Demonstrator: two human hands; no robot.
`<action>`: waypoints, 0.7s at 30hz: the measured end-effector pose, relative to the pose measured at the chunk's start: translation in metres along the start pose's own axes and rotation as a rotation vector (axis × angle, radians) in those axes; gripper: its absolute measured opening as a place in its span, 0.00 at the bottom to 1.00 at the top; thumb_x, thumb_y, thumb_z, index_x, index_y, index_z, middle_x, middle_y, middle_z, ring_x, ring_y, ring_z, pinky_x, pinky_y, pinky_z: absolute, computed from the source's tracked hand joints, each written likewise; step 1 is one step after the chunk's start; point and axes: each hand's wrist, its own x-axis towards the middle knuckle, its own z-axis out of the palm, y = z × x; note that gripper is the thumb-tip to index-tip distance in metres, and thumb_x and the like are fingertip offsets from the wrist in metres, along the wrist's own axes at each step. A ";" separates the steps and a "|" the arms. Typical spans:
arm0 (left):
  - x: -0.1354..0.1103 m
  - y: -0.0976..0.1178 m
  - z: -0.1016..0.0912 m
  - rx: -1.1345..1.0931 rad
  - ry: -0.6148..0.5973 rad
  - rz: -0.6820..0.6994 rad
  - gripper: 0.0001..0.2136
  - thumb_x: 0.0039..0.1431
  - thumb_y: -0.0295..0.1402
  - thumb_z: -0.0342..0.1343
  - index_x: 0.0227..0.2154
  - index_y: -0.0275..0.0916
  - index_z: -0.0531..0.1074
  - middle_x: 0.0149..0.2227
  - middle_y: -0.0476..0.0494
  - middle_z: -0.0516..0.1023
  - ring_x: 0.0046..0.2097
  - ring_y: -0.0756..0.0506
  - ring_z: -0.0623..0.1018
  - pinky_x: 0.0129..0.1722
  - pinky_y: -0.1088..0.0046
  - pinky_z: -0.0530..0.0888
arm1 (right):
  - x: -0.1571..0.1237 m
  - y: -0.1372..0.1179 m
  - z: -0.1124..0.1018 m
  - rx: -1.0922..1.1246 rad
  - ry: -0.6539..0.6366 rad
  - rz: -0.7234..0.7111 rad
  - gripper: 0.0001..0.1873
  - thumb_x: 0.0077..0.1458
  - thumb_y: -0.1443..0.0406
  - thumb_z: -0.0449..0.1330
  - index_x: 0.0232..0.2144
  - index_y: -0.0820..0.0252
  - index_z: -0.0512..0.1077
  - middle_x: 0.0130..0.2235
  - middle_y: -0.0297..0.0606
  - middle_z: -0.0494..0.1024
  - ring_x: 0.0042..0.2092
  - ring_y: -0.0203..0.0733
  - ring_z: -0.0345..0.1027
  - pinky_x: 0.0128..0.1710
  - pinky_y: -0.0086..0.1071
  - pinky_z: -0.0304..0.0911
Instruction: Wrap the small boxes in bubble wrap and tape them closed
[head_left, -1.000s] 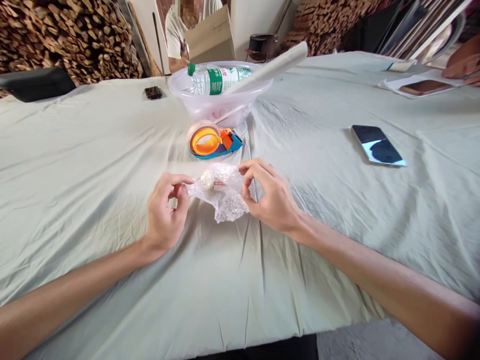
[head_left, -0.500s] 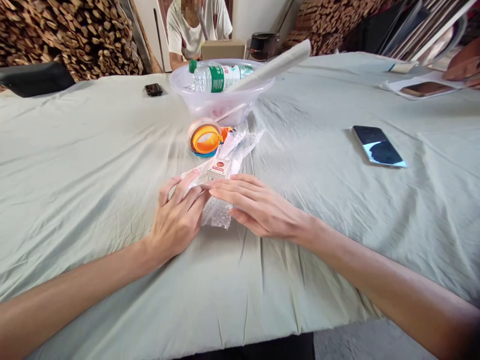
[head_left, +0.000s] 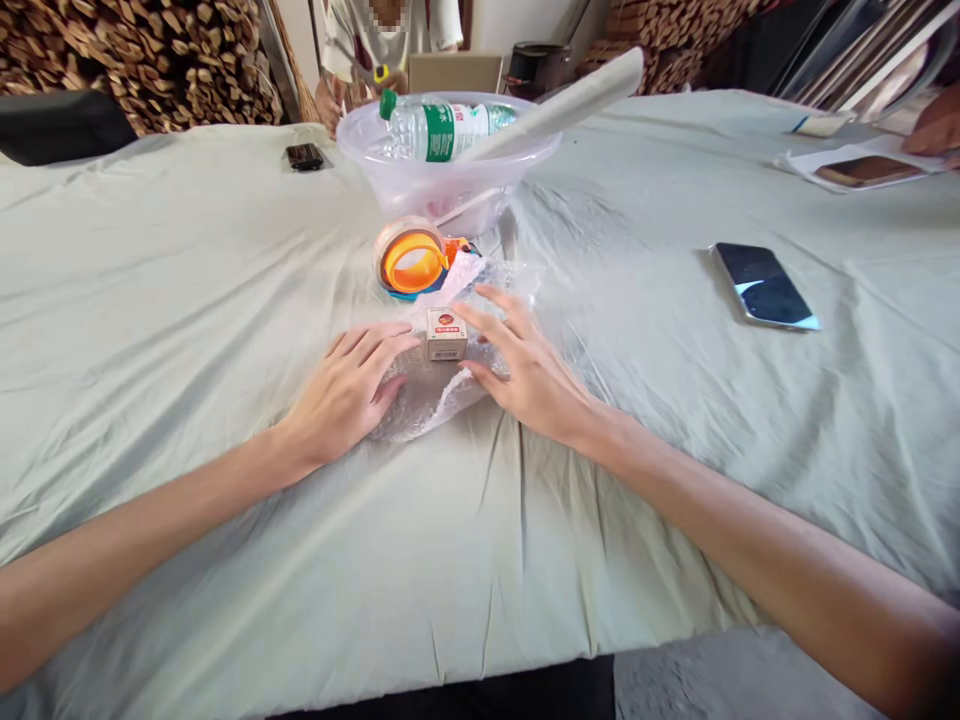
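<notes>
A small beige box [head_left: 447, 336] with a red label rests on a sheet of clear bubble wrap [head_left: 409, 400], spread on the cloth-covered table. My left hand [head_left: 351, 378] lies on the wrap's left side, fingers stretched toward the box. On the other side, my right hand [head_left: 525, 365] has its fingers apart, the fingertips close to the box's right edge and over the wrap. Whether a fingertip touches the box I cannot tell. Just beyond the wrap lies a roll of clear tape [head_left: 390, 240] with an orange ring [head_left: 412, 265] by it.
A translucent basin [head_left: 450, 185] holds a green-labelled water bottle [head_left: 442, 130] and a white roll [head_left: 570, 100]. To the right lies a phone [head_left: 765, 285]; farther right, another phone [head_left: 870, 171] is near a person's hand [head_left: 934, 125]. Across the table another person [head_left: 390, 60] holds something yellow-tipped.
My hands have moved apart from over the near side of the box, uncovering it. The bubble wrap now lies more spread out. The person opposite has raised a yellow-tipped object.
</notes>
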 end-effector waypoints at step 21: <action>0.005 0.004 -0.018 -0.034 -0.258 -0.031 0.30 0.73 0.65 0.54 0.52 0.43 0.82 0.52 0.34 0.84 0.50 0.30 0.84 0.53 0.46 0.79 | 0.009 -0.019 -0.010 0.600 -0.025 0.124 0.24 0.70 0.52 0.69 0.60 0.58 0.78 0.63 0.50 0.78 0.57 0.47 0.79 0.37 0.32 0.81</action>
